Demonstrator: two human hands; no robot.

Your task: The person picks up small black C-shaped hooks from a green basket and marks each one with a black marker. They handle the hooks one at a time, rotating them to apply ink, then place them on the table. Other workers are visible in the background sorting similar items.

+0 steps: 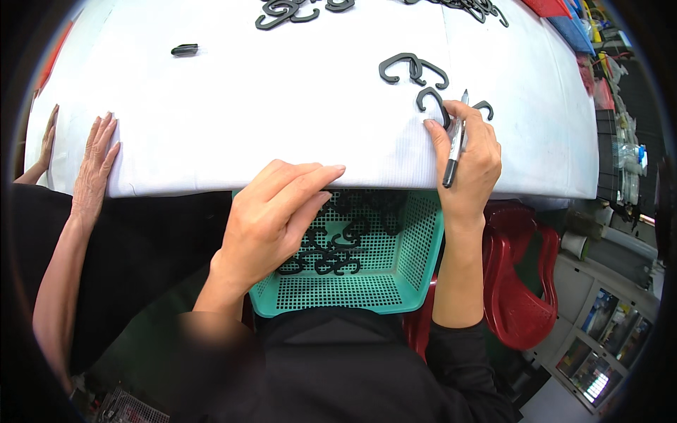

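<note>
Right hand (467,166) is closed around a black marker (455,144), gripped between thumb and fingers, tip pointing up and away from the wrist. The same hand's fingertips rest on a black plastic hook (431,101) lying on the white table cover (282,113), so the hook sits right at the fingertips, partly hidden under them. Just beyond the fingers, further up the table, lies a second black hook piece (412,69), apart from the hand.

Left hand (271,211) is open, fingers extended and together, palm down — it holds nothing. Its fingertips lie on the near edge of the white cover, and the palm hovers over the teal mesh basket (367,289) directly below it. In the basket, under and just right of the left hand, is a tangle of more black hooks (331,257).

Far beyond both hands, at the top edge of the table, are more hook piles (296,10). Up and left of the left hand lies a small black cap-like piece (185,49).

Well to the left of the left hand, another person's hand (95,166) lies flat on the cover's edge. A red plastic chair (522,282) sits right of the right forearm.
</note>
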